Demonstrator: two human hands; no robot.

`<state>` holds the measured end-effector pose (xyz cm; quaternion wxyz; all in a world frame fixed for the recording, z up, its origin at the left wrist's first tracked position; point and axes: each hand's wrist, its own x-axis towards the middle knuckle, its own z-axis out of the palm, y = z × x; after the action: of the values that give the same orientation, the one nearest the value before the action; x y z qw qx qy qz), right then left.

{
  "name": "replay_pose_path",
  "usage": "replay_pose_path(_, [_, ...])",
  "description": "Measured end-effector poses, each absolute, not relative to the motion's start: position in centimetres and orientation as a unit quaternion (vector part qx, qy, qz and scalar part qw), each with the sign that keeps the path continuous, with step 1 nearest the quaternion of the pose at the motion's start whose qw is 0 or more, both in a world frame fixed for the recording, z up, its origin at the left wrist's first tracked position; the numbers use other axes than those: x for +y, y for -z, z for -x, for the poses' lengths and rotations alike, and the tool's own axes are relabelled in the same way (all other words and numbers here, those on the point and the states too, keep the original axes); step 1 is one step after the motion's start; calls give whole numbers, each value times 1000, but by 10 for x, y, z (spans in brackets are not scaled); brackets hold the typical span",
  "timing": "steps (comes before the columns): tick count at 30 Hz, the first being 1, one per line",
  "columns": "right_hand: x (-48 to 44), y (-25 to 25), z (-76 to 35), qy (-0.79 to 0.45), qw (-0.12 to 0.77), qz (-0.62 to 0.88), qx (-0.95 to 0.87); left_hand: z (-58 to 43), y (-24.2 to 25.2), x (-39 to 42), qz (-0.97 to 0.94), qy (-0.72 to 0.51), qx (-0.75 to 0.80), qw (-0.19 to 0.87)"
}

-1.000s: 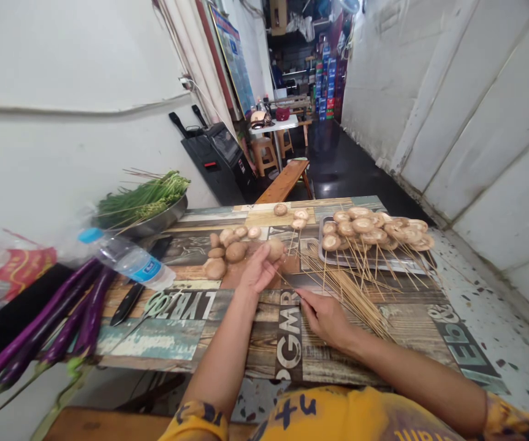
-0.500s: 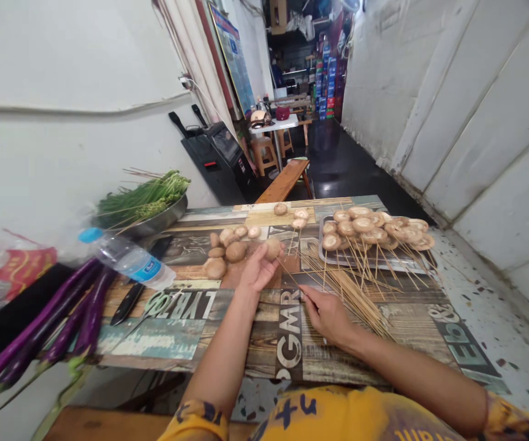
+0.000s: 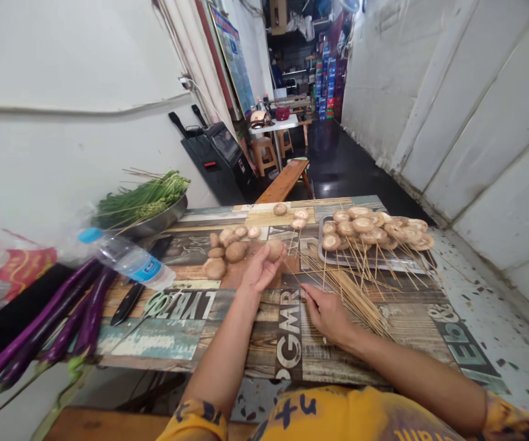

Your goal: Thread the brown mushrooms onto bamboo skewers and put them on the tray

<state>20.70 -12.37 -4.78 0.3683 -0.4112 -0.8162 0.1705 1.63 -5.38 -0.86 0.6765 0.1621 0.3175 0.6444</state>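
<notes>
My left hand (image 3: 262, 270) holds a round brown mushroom (image 3: 274, 249) between its fingers above the middle of the table. My right hand (image 3: 327, 311) is closed on a thin wooden skewer (image 3: 292, 272), which slants up toward that mushroom; where its tip meets the mushroom is too small to tell. Loose mushrooms (image 3: 235, 252) lie in a group just left of my left hand. A bundle of bare skewers (image 3: 358, 300) rests right of my right hand. Behind the bundle, skewered mushrooms (image 3: 363, 224) are piled on a clear tray (image 3: 397, 264).
On the left are a water bottle (image 3: 129, 260), a black-handled knife (image 3: 129, 302), purple eggplants (image 3: 38, 321) and a metal bowl (image 3: 163, 218) of greens. A few mushrooms (image 3: 280, 209) sit near the far edge. A wooden bench (image 3: 285, 180) stands beyond the table (image 3: 236, 331).
My left hand and its mushroom have shifted very slightly to the right. My right hand keeps nearly the same place, still on the skewer.
</notes>
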Motion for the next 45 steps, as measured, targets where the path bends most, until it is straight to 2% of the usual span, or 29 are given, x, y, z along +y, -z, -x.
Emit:
replay_pose_path(18, [-123, 35, -196, -168, 435, 408, -785, -33, 12, -59, -224, -621, 314, 682])
replay_pose_path(32, [-123, 36, -197, -207, 430, 369, -798, -39, -4, -66, -140, -652, 303, 680])
replay_pose_path(38, [-126, 39, -198, -202, 421, 401, -788, -44, 0, -64, -180, -659, 321, 655])
replay_pose_path(45, [-117, 32, -195, -199, 422, 415, -781, -57, 4, -70, -212, -623, 302, 690])
